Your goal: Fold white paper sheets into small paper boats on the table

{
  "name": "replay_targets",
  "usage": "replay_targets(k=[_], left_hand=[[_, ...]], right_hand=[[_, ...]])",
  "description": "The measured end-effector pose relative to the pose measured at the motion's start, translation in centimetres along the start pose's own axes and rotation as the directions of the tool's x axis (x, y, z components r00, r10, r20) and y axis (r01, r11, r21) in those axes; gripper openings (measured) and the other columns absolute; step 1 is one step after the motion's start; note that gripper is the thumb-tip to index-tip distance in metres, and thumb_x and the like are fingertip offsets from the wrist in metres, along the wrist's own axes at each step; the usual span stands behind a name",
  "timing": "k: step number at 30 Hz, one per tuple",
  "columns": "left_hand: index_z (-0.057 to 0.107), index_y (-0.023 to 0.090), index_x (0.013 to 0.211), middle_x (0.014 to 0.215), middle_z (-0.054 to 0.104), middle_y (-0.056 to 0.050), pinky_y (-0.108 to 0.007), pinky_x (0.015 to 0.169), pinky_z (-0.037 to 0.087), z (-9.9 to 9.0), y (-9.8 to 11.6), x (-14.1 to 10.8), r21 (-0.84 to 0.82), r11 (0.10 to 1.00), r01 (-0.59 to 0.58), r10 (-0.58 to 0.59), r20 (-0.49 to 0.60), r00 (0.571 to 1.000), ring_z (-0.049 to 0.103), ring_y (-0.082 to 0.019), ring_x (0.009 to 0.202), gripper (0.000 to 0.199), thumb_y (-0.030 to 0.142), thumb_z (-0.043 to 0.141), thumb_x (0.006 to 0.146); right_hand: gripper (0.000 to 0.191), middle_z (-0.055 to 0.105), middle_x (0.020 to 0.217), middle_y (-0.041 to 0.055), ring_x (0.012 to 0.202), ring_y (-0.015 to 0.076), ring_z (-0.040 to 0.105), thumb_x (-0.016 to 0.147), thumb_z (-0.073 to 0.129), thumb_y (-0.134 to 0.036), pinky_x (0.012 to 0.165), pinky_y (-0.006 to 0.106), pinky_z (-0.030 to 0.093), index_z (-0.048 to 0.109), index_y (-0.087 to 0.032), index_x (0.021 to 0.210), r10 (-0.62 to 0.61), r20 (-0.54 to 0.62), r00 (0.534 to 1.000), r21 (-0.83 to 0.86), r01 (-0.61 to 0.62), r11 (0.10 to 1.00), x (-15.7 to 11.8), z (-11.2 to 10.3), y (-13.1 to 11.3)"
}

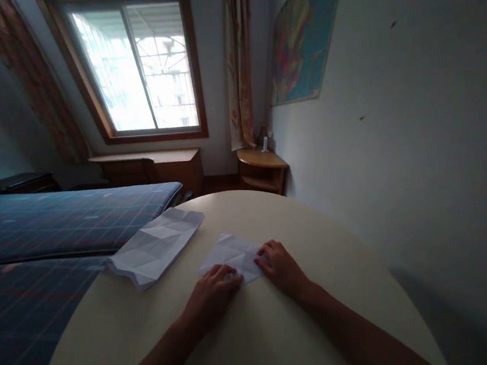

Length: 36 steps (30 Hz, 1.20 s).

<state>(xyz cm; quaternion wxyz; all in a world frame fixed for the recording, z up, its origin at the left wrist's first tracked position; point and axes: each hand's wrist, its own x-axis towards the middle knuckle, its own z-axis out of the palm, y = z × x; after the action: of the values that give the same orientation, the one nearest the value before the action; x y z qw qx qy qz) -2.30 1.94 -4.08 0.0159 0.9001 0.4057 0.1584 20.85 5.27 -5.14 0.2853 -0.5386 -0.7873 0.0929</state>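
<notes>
A small folded sheet of white paper (232, 249) with crease lines lies on the round cream table (329, 313) in front of me. My left hand (214, 294) rests on its near left edge, fingers curled and thumb pressed at the near corner. At the right edge, my right hand (282, 266) has its fingers bent over the paper, thumb close to them. Both hands hold the sheet against the tabletop; parts of its edges are hidden beneath the fingers.
Larger creased white sheets (158, 248) lie at the table's left edge, partly overhanging it. A bed with a plaid mattress (67, 220) adjoins on the left. Beyond stand a wooden desk (180, 169) under the window and a corner cabinet (262, 160). A wall (420, 156) runs along the right.
</notes>
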Motion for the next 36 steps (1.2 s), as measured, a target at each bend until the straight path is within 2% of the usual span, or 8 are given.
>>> replay_targets(k=[5,7,10,18,22,25,29,36], left_hand=[[0.068,0.034,0.115,0.117,0.063,-0.004,-0.033,0.089,0.052,0.1,0.0,0.0,-0.053,0.999,0.007,-0.008,-0.017,1.0,0.058,-0.02,0.104,0.027,0.025,0.051,0.097],[0.068,0.034,0.115,0.117,0.063,-0.003,-0.033,0.09,0.052,0.0,0.0,0.0,-0.077,0.997,0.006,-0.008,-0.023,1.0,0.057,-0.02,0.104,0.026,0.026,0.051,0.097],[0.066,0.034,0.117,0.114,0.063,-0.003,-0.033,0.091,0.052,-0.1,-0.1,0.0,-0.099,0.995,-0.002,0.001,-0.01,1.0,0.056,-0.019,0.103,0.027,0.025,0.052,0.096],[0.07,0.025,0.107,0.104,0.066,-0.005,-0.032,0.086,0.051,-0.8,0.2,0.2,-0.127,0.99,-0.057,0.058,0.005,0.998,0.057,-0.019,0.094,0.024,0.022,0.049,0.096],[0.072,0.023,0.094,0.084,0.068,-0.003,-0.037,0.09,0.048,-1.2,0.2,0.2,-0.164,0.979,-0.122,0.116,-0.046,0.992,0.06,-0.018,0.083,0.019,0.017,0.054,0.091],[0.066,0.023,0.112,0.106,0.07,-0.006,-0.039,0.099,0.046,-1.1,-0.4,-0.1,-0.231,0.959,-0.164,0.146,-0.094,0.985,0.062,-0.02,0.101,0.027,0.015,0.057,0.087],[0.056,0.024,0.127,0.14,0.054,-0.009,-0.044,0.108,0.042,-0.5,-1.4,-0.6,-0.248,0.955,-0.162,0.163,-0.017,0.987,0.05,-0.024,0.129,0.041,0.017,0.056,0.087],[0.054,0.026,0.131,0.145,0.049,-0.008,-0.048,0.112,0.037,0.2,-1.4,-0.6,-0.232,0.967,-0.106,0.123,0.061,0.99,0.044,-0.025,0.135,0.041,0.02,0.054,0.09]], right_hand=[[0.037,0.056,0.131,0.0152,0.124,0.0265,0.048,0.095,0.044,-0.023,0.108,0.044,0.038,0.056,-0.014,0.129,-0.105,0.011,0.994,-0.096,0.105,0.99,-1.1,-0.4,-2.8],[0.046,0.045,0.146,0.0149,0.136,0.0271,0.039,0.097,0.039,-0.026,0.115,0.047,0.029,0.047,-0.012,0.14,-0.17,0.085,0.982,-0.096,0.178,0.979,-2.0,-0.2,-4.4],[0.054,0.033,0.154,0.0162,0.143,0.0286,0.028,0.101,0.032,-0.034,0.117,0.047,0.025,0.038,-0.007,0.147,-0.13,0.242,0.961,-0.075,0.152,0.985,-3.1,0.6,-5.4],[0.06,0.021,0.159,0.0122,0.147,0.0305,0.016,0.101,0.031,-0.047,0.118,0.05,0.017,0.03,-0.015,0.152,-0.021,0.389,0.921,-0.137,0.08,0.987,-2.2,-0.1,-2.7],[0.063,0.019,0.16,0.0098,0.148,0.0309,0.012,0.099,0.03,-0.056,0.118,0.053,0.012,0.028,-0.022,0.153,-0.076,0.478,0.875,-0.07,0.123,0.99,-1.9,-1.6,-2.5],[0.064,0.017,0.16,0.0085,0.148,0.0301,0.011,0.097,0.035,-0.06,0.117,0.054,0.008,0.031,-0.028,0.151,-0.155,0.527,0.835,0.009,0.178,0.984,-1.9,-2.5,-2.7],[0.066,0.018,0.16,0.0085,0.148,0.0275,0.013,0.094,0.041,-0.062,0.118,0.052,0.009,0.031,-0.03,0.151,-0.167,0.52,0.838,0.028,0.178,0.984,-1.7,-2.6,-2.5],[0.07,0.017,0.159,0.0133,0.148,0.0297,0.011,0.098,0.028,-0.054,0.118,0.053,0.009,0.025,-0.01,0.153,0.049,0.426,0.903,-0.172,0.027,0.985,-1.2,-1.5,-0.6]])
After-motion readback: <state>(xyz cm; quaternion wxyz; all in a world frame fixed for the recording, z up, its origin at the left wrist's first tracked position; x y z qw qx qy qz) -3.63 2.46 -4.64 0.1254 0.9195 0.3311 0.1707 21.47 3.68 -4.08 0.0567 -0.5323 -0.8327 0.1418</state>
